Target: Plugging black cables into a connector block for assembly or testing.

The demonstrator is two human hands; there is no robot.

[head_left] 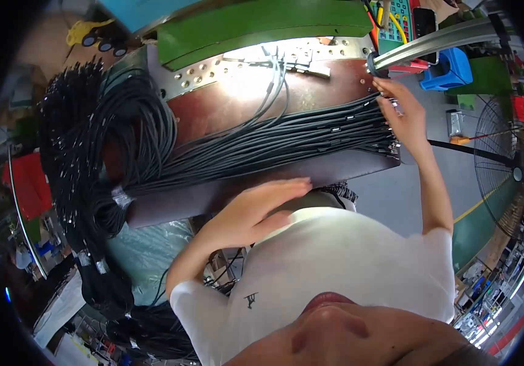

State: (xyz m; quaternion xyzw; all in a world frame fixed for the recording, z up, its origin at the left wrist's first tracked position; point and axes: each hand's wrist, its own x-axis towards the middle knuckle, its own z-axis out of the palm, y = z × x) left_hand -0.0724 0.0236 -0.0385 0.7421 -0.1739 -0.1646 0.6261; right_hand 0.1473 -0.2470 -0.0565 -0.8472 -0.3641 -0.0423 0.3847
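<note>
white shirt (pixel 335 262) of the person fills the lower middle of the view, nearest the camera, with two bare forearms rising from it. two hands show. left hand (pixel 262 204) lies flat and spread, fingers together and extended, palm down on the near edge of the table (pixel 237 189), holding nothing; it rests just below the cable bundle (pixel 274 143), close to it, though whether it touches a strand cannot be told. right hand (pixel 405 116) is raised at the right end of the bundle, fingers curled narrowly around the cable ends (pixel 387 122); whether it pinches one strand or several cannot be made out. one bundle of many thin black cables, too many to count, runs across the brown table from the right hand toward the left, where it bends into one large hanging coil (pixel 100 158) that drops off the table's left side. a few separate cables (pixel 274 79) branch upward to a brightly lit metal plate (pixel 256 61) with rows of holes; glare washes out its detail. one green machine housing (pixel 256 27) sits above it. one blue bin (pixel 451 67) and one floor fan (pixel 515 171) stand at the right, the fan cut off by the dark rim. the coil's lower part fades into shadow.
</note>
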